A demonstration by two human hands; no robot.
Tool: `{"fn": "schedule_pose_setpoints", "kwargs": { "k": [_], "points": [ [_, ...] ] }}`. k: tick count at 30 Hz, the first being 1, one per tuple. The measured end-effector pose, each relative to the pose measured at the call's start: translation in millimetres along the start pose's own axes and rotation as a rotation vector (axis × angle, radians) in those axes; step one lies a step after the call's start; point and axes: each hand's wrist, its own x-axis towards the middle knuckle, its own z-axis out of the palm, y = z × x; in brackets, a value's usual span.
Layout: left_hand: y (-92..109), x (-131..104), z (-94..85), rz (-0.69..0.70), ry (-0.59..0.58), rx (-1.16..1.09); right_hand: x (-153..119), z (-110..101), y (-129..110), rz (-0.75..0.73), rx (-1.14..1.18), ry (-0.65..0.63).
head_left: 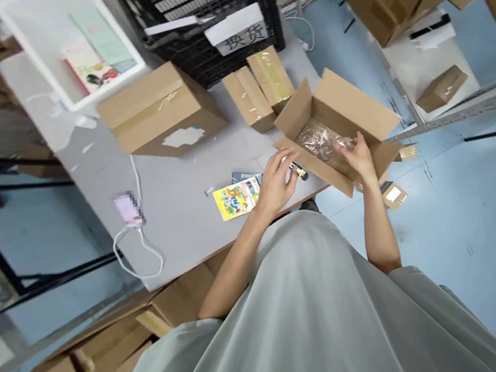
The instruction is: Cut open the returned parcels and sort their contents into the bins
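My left hand [277, 177] is at the table's front edge, beside the left flap of an open cardboard box [344, 181]. Its thumb and fingers are curled around a small black-and-yellow tool [298, 169] that looks like a box cutter. Inside the box lies crinkled clear plastic wrap [319, 139]. My right hand [358, 155] reaches in over the box's near side, fingers closed on the wrap's right end. Left of my left hand, a yellow illustrated booklet [236, 200] partly covers a blue one [246, 175].
Behind are two small taped boxes [249, 96], a larger taped carton [154, 110], a black crate [210, 49] and a white bin [79, 102]. A phone [128, 209] with a white cable lies left. Small boxes [394, 195] are on the floor, right.
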Motion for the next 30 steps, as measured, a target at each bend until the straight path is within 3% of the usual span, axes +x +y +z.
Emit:
{"fn": "schedule_pose_setpoints", "kwargs": {
  "k": [3,7,10,13,17,21,24,28,30],
  "points": [
    [-36,-25,-43.8,-0.195,0.177,0.022,-13,-3,-26,0.009,-0.180,0.080],
    [-106,-69,-104.5,-0.510,0.314,0.103,-42,9,-91,-0.284,-0.294,0.114],
    [-158,-96,-134.8,-0.754,0.284,0.165,-70,40,-137,-0.460,-0.261,0.012],
    [-197,-109,-146.5,-0.834,0.156,0.197,-96,86,-158,-0.504,-0.157,-0.146],
    [-228,-112,-146.4,-0.731,-0.114,0.312,-114,161,-150,-0.318,-0.049,-0.362],
    [-241,-117,-148.2,-0.620,-0.310,0.455,-125,230,-131,0.161,-0.157,-0.576],
    [-244,-129,-156.8,-0.598,-0.368,0.461,-142,270,-125,0.426,-0.223,-0.539],
    [-247,-155,-176.7,-0.607,-0.406,0.305,-171,300,-127,0.525,-0.250,-0.483],
    [-247,-170,-188.5,-0.613,-0.341,0.129,-183,306,-132,0.545,-0.261,-0.450]
  ]
}}
